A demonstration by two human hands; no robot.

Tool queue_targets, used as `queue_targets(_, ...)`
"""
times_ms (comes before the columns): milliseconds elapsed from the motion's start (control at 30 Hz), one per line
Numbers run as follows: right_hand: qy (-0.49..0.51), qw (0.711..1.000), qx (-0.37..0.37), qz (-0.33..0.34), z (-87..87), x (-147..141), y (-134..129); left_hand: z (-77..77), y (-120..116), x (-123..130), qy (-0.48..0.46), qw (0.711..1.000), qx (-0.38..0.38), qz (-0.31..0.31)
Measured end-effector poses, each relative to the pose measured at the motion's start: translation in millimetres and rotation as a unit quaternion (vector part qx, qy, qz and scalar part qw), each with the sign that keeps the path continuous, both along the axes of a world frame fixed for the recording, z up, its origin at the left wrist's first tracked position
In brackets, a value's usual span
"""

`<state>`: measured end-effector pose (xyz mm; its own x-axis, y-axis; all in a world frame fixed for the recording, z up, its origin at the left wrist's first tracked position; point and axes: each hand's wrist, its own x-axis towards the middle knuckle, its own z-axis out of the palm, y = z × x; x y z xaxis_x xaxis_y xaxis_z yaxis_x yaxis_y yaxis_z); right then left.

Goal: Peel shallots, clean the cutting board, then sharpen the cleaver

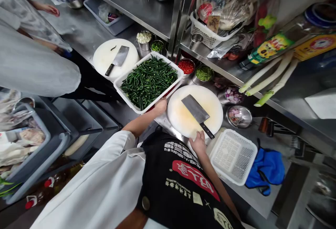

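A white plastic basket full of long green chillies sits in front of me, overlapping a round white cutting board on the left. At its near right corner, my left hand is closed on the rim, with the fingertips partly hidden and something red showing beneath. A second round cutting board lies to the right, with a cleaver flat on it, black handle towards me. My right hand is at this board's near edge, fingers loosely bent and holding nothing, just left of the cleaver's handle.
Another cleaver lies on the left board. Metal bowls of chopped red chillies, greens and onion line the back. A white basket and blue cloth are right. A co-worker stands left. A shelf overhangs the counter.
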<state>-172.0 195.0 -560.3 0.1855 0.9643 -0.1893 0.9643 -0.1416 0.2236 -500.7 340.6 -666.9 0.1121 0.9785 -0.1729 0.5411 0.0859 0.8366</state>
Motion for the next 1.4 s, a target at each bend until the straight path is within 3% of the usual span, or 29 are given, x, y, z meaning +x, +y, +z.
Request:
queue_targets(133, -0.008, 1.0, -0.017, -0.017, 5.6, -5, 4, 30.7, -33, 10, -0.033, 0.996, 0.076, -0.034)
queue_targets(200, -0.011, 0.999, -0.026, -0.023, 8.7, -8, 7, 44.3, -37, -13, -0.069, 0.989, 0.124, -0.042)
queue_targets(267, -0.017, 0.999, -0.031, -0.028, 10.1, -11, 9, 49.3, -23, -55, -0.069, 0.988, 0.135, 0.019)
queue_targets(367, -0.029, 0.998, -0.037, -0.036, 9.7, -17, 9, 36.8, 19, -125, 0.007, 0.986, 0.084, 0.141)
queue_targets(433, -0.036, 0.998, -0.04, -0.036, 9.3, -20, 8, 20.4, 48, -157, 0.053, 0.988, 0.03, 0.142)
queue_targets(500, -0.042, 0.998, -0.041, -0.034, 9.4, -22, 7, 4.8, 67, -171, 0.075, 0.992, -0.002, 0.099)
queue_targets(567, -0.044, 0.998, -0.043, -0.033, 10.0, -23, 7, -5.0, 75, -174, 0.078, 0.994, 0.006, 0.07)
queue_targets(733, -0.047, 0.997, -0.05, -0.033, 11.3, -24, 6, -7.5, 61, -179, 0.034, 0.989, 0.075, 0.124)
queue_targets(900, -0.058, 0.996, -0.06, -0.04, 10.4, -26, 6, -10.6, 35, -176, 0.052, 0.995, 0.088, -0.014)
queue_targets(1000, -0.062, 0.995, -0.065, -0.041, 10.7, -27, 7, -13.5, 29, -164, 0.086, 0.991, 0.085, -0.051)
queue_targets(1233, -0.04, 0.997, -0.057, -0.034, 11.1, -24, 7, -6.1, 32, -143, 0.125, 0.989, 0.064, -0.042)
queue_targets(1300, -0.036, 0.997, -0.053, -0.033, 10.5, -21, 6, -4.8, 30, -150, 0.111, 0.991, 0.07, -0.027)
queue_targets(1400, -0.03, 0.998, -0.049, -0.025, 10.0, -16, 5, -10.0, 22, -182, 0.07, 0.993, 0.089, 0.045)
